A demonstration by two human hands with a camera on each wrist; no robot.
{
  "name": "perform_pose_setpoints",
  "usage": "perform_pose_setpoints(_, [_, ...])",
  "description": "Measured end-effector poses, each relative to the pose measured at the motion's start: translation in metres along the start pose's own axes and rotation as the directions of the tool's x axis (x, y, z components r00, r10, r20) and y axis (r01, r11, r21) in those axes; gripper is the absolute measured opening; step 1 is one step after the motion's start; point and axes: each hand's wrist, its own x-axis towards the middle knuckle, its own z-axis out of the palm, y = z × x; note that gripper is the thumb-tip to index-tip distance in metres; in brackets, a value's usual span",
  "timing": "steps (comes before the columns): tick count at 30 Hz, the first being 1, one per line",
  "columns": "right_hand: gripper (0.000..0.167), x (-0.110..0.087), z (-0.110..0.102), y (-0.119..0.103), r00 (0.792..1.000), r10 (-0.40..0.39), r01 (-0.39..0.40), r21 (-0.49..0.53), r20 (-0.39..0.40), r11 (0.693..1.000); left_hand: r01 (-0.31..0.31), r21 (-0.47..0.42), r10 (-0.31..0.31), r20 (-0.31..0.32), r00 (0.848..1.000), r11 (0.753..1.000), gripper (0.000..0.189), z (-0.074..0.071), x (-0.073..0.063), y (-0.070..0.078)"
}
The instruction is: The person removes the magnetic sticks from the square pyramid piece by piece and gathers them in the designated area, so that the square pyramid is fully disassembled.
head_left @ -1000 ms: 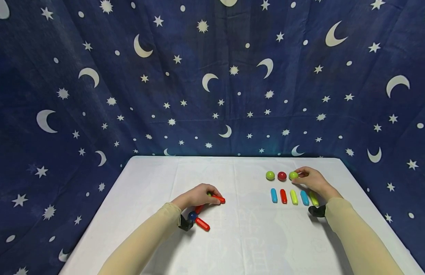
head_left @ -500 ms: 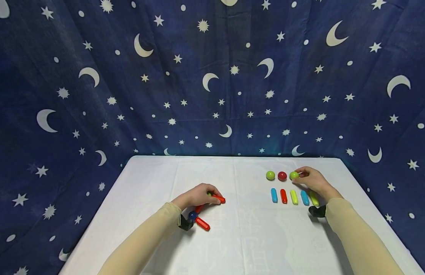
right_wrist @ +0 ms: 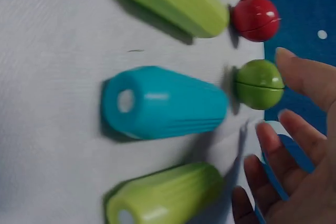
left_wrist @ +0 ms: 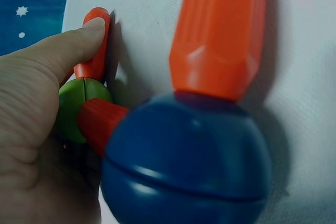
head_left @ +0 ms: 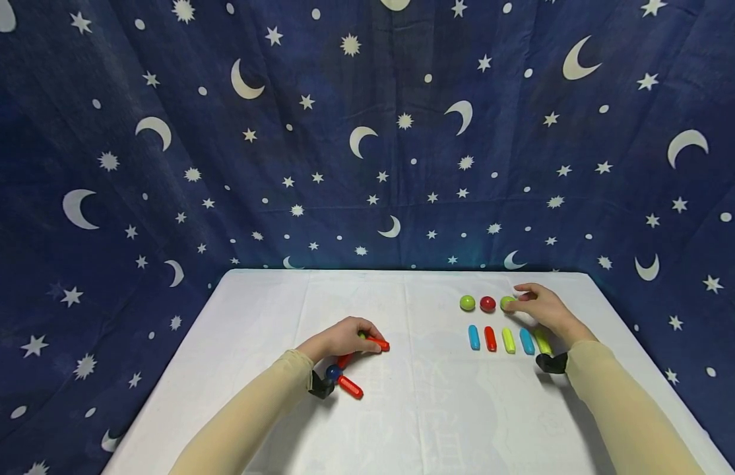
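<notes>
My left hand [head_left: 346, 335] grips a red rod [left_wrist: 94, 51] near a green ball [left_wrist: 72, 100], with the thumb laid along the rod. Another red rod [left_wrist: 100, 124] joins that green ball to a blue ball [left_wrist: 184, 156], and a further red rod [left_wrist: 218, 35] sticks out from the blue one. At the back right, my right hand [head_left: 545, 310] hovers beside a lone green ball [right_wrist: 259, 84], its thumb and fingers spread apart. In the right wrist view a gap shows between fingertips and ball, and the palm holds nothing.
A red ball [head_left: 488, 304] and another green ball [head_left: 467, 303] continue the back row. In front lies a row of loose rods: a blue rod [head_left: 474, 338], a red rod [head_left: 490, 339], a yellow-green rod [head_left: 509, 340] and others. A starry curtain [head_left: 367, 165] hangs behind the white table [head_left: 439, 409].
My right hand has let go of the green ball at the row's right end; its fingers have spread and drawn slightly right. The left hand and the joined rods stay put.
</notes>
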Motion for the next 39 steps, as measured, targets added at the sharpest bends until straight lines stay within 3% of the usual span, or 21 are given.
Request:
perform_pose_setpoints(4, [0.086,-0.006,-0.006,-0.01,0.993,-0.076,0.077,0.012,-0.093,0.997,-0.014,0.022,0.014,-0.002,1.0,1.0,0.014,0.001,0.0,0.0])
perform_pose_setpoints(9, [0.076,-0.021,-0.003,-0.042,0.962,-0.212,0.222,0.038,-0.172,0.974,-0.044,0.094,0.046,-0.025,0.999,0.995,0.018,0.002,0.001,0.003])
perform_pose_setpoints(17, [0.057,-0.038,0.045,-0.102,0.914,-0.399,0.402,0.036,-0.078,0.915,-0.019,0.119,0.031,-0.1,0.995,0.993,0.051,-0.001,-0.011,-0.003])
perform_pose_setpoints(23, [0.04,-0.047,0.097,-0.129,0.865,-0.499,0.498,0.035,0.042,0.866,0.042,0.013,-0.039,-0.184,0.982,0.999,0.044,-0.004,-0.026,-0.012])
perform_pose_setpoints(28, [0.033,-0.053,0.145,-0.138,0.849,-0.486,0.491,0.032,0.205,0.871,0.05,-0.038,-0.057,-0.234,0.971,0.998,0.036,-0.003,-0.029,-0.015])
perform_pose_setpoints(31, [0.034,-0.054,0.169,-0.139,0.852,-0.442,0.463,-0.012,0.28,0.886,0.056,-0.026,-0.061,-0.249,0.966,0.998,0.034,0.0,-0.027,-0.014])
perform_pose_setpoints(39, [0.031,-0.053,0.194,-0.142,0.879,-0.387,0.424,-0.085,0.277,0.902,0.068,-0.014,-0.069,-0.261,0.963,0.998,0.03,0.006,-0.021,-0.007])
